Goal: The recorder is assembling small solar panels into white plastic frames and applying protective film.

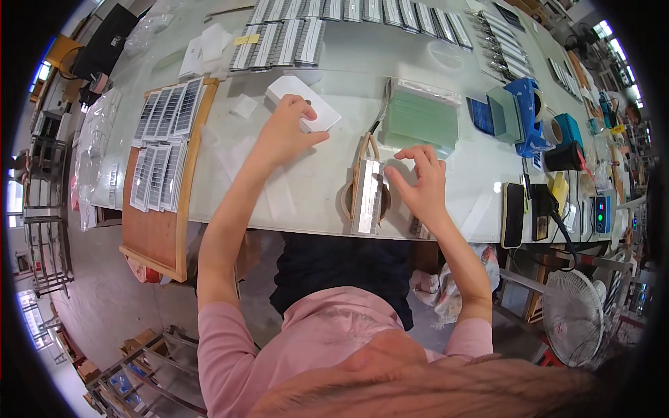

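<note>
My left hand (289, 130) hovers at the near side of a white box (319, 108), thumb and fingers curved and apart; whether a fingertip touches the box I cannot tell. In front of me a silvery strip-like panel with a gridded side (367, 195) rests on a round brown holder (347, 200) at the table's near edge. Just right of that panel is my right hand (424, 187), its fingers spread and nothing between them. Beyond the right hand stands a stack of pale green translucent sheets (421, 120).
Gridded panels lie in a wooden tray (180, 230) at left and in rows (310, 42) along the back. On the right are a blue tape dispenser (523, 115), a phone (513, 214) and a black cup (563, 157). A white fan (573, 317) stands below the table.
</note>
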`<state>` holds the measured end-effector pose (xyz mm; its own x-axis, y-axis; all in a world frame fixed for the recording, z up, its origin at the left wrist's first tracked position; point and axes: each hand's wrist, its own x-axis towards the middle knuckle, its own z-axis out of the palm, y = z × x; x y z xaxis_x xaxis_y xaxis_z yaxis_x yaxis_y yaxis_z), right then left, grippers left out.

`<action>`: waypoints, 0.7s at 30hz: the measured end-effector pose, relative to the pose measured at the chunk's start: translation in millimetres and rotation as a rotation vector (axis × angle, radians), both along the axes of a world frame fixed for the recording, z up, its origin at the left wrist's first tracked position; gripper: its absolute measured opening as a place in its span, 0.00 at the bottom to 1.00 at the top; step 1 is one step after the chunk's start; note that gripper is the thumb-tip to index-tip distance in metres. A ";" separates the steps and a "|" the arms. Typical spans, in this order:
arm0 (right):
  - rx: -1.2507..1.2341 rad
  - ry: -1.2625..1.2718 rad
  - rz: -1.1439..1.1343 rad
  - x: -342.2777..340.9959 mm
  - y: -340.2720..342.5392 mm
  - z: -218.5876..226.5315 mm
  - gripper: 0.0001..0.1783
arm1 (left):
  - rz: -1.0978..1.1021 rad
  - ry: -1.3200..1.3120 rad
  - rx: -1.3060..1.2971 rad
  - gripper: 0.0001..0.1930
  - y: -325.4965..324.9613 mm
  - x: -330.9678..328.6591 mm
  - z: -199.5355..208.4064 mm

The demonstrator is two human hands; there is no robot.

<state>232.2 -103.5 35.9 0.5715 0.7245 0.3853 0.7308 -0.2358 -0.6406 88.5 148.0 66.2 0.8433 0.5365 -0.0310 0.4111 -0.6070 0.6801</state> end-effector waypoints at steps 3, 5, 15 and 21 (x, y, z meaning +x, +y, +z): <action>-0.040 0.082 -0.001 -2.5 2.7 3.8 0.15 | -0.019 -0.035 -0.100 0.20 6.7 0.6 -1.0; -0.036 0.107 0.015 -3.4 7.4 9.3 0.14 | 0.000 -0.028 -0.125 0.20 6.4 2.4 -5.1; -0.004 0.235 0.048 -4.5 8.3 15.6 0.11 | 0.254 -0.262 -0.285 0.14 -4.7 -3.0 -0.8; 0.215 1.514 0.284 -3.8 6.7 27.0 0.14 | -0.425 -0.729 0.554 0.12 -77.2 -47.1 -16.7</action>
<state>228.4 -96.8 62.9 0.3677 0.8812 -0.2970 -0.6030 -0.0171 -0.7976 41.4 70.8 49.5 0.6816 -0.0309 0.7311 -0.3167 -0.9131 0.2567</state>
